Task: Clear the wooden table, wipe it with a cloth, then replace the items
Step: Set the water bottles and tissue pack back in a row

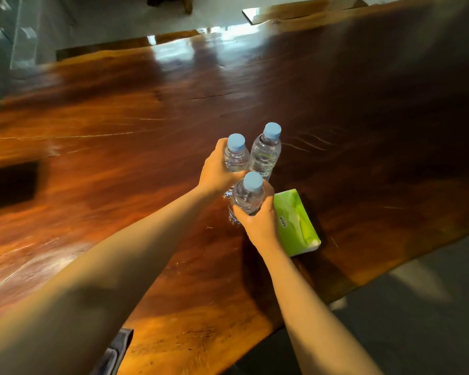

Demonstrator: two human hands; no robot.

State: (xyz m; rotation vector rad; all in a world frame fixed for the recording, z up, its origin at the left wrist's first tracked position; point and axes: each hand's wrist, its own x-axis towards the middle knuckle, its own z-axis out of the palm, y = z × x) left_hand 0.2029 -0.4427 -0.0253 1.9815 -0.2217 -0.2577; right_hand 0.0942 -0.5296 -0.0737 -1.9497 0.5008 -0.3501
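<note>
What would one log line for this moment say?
left hand: grips far-left bottle | right hand: grips near bottle | third bottle: unheld | tissue pack: on table

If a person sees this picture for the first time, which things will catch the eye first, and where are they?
Three clear plastic water bottles with light blue caps stand clustered near the middle: the left hand closes its grip on the far-left bottle, the right hand on the nearest bottle, and the third bottle stands untouched. A bright green tissue pack lies just right of them on the glossy reddish-brown wooden table.
</note>
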